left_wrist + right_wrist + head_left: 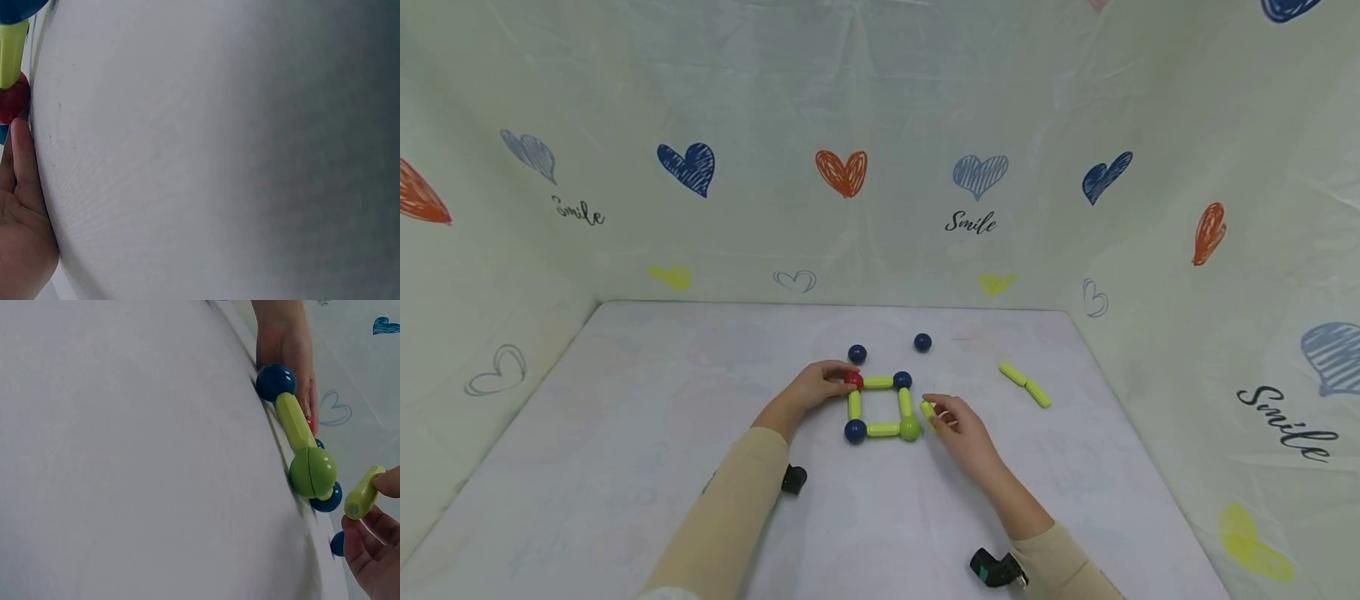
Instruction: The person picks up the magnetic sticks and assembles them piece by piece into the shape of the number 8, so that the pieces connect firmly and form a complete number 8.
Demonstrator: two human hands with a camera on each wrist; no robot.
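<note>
A square of yellow-green magnetic rods (883, 430) and balls lies on the table. Its corners are a red ball (853, 381), a green ball (910, 428) and two blue balls (855, 431). My left hand (814, 387) holds the red ball at the far left corner between thumb and fingers. In the left wrist view, fingertips meet the red ball (14, 103) below a rod. To the right of the square, my right hand (964, 433) pinches a loose yellow-green rod (362, 495) with its end showing, apart from the green ball (314, 472).
Two loose blue balls (922, 342) sit behind the square. Farther right, two yellow-green rods (1026, 385) lie end to end on the white table (625, 467). Black wrist devices (996, 568) show by both sleeves. A heart-printed curtain (895, 100) surrounds the table's back and sides.
</note>
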